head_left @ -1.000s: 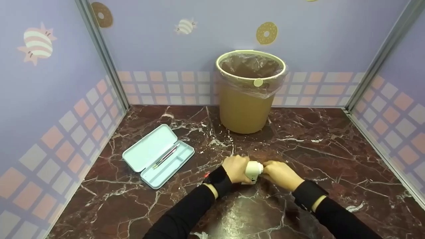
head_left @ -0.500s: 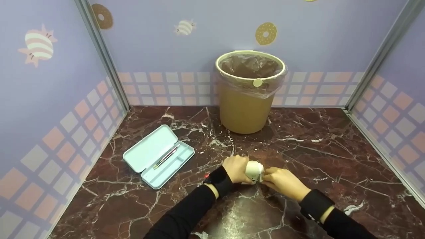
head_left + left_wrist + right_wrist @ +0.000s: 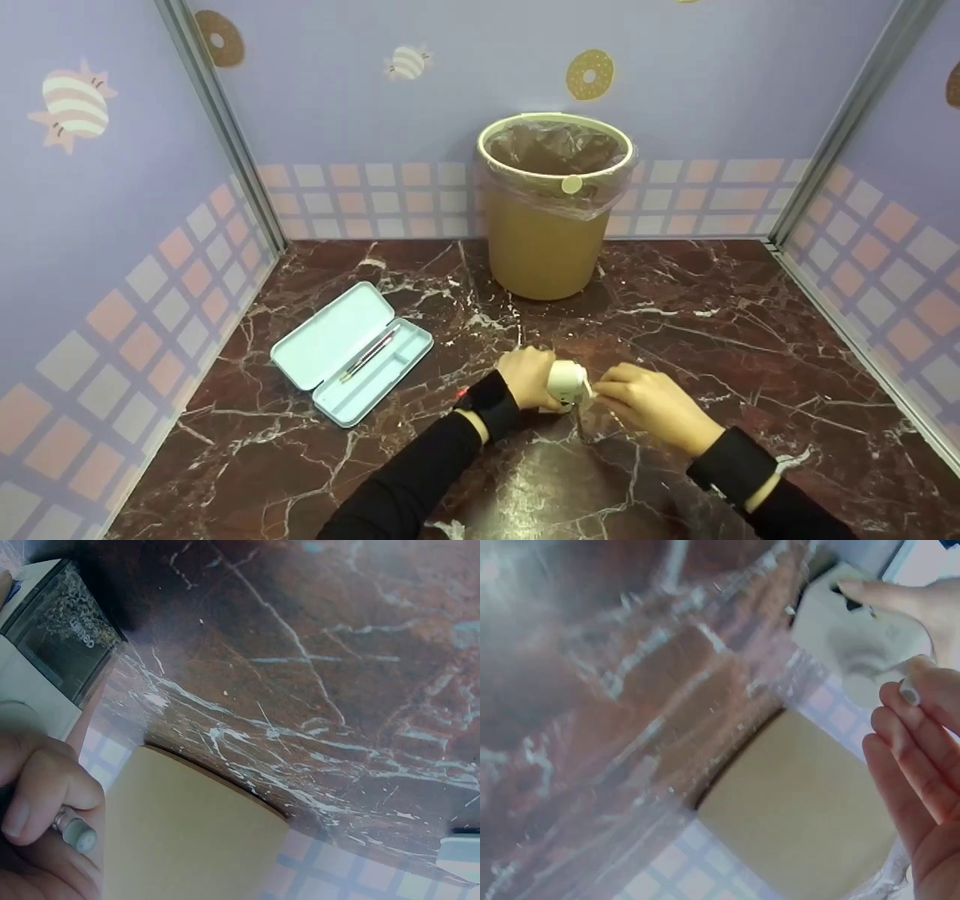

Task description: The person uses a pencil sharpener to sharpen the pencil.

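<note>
In the head view my left hand [image 3: 525, 379] grips a white pencil sharpener [image 3: 564, 382] on the table, covering its left part. Shavings show behind its clear window [image 3: 71, 630] in the left wrist view. Between the left fingers a pencil's metal-banded end [image 3: 77, 832] pokes out; the rest of that pencil is hidden. On the sharpener's right side my right hand [image 3: 651, 397] pinches the white crank handle [image 3: 909, 692] between thumb and forefinger. Its other fingers stay loosely extended in the right wrist view.
A light blue pencil case [image 3: 330, 334] lies opened flat at the left, with slim pencils [image 3: 369, 356] in its tray. Behind the hands, a tan bin [image 3: 544, 247] with a clear plastic liner stands near the back wall. Patterned panels [image 3: 71, 247] enclose the table [image 3: 675, 337].
The right hand has shifted to the right and toward the person, the crank handle turning with it. The left hand keeps its grip on the sharpener. The head view has turned slightly.
</note>
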A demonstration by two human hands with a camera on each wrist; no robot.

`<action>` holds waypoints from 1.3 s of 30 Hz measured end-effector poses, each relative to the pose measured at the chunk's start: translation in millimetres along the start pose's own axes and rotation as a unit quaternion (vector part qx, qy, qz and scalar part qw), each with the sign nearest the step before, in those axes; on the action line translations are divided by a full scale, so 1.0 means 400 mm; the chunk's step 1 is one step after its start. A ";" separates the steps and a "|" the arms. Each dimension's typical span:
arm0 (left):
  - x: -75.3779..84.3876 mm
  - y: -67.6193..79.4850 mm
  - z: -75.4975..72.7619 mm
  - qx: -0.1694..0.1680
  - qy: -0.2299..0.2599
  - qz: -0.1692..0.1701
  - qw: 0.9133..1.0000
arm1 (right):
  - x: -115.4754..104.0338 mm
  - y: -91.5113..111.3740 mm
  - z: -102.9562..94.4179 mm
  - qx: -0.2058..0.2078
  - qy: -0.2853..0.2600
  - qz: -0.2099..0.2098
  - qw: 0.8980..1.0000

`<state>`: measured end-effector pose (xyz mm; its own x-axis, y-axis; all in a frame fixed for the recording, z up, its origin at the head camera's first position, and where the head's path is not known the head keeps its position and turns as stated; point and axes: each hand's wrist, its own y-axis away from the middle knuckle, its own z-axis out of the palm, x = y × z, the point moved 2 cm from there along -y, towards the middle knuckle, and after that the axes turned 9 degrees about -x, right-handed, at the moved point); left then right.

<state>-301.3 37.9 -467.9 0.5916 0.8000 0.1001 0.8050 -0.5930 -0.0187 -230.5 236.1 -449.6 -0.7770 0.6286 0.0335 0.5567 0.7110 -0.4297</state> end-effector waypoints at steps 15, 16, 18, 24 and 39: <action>-0.004 0.001 0.003 0.001 -0.022 0.017 1.000 | 0.054 -0.065 -0.027 -0.004 0.013 0.044 0.999; -0.004 0.001 0.002 0.002 -0.025 0.018 1.000 | 0.055 -0.066 -0.027 -0.004 0.015 0.047 0.999; -0.005 0.002 0.000 0.003 -0.028 0.019 0.999 | 0.057 -0.069 -0.026 -0.005 0.018 0.051 0.999; -0.007 0.002 0.004 -0.001 -0.031 0.021 0.999 | 0.071 -0.080 -0.008 -0.009 0.031 0.068 0.997; -0.003 -0.001 0.005 0.008 -0.035 0.028 0.999 | 0.114 -0.101 0.072 -0.058 0.040 0.096 0.993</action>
<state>-302.3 37.4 -470.2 0.6371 0.7702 0.0295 0.7707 -0.6360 -0.0391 -297.0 227.0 -456.7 -0.6304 0.7755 0.0341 0.7260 0.6046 -0.3277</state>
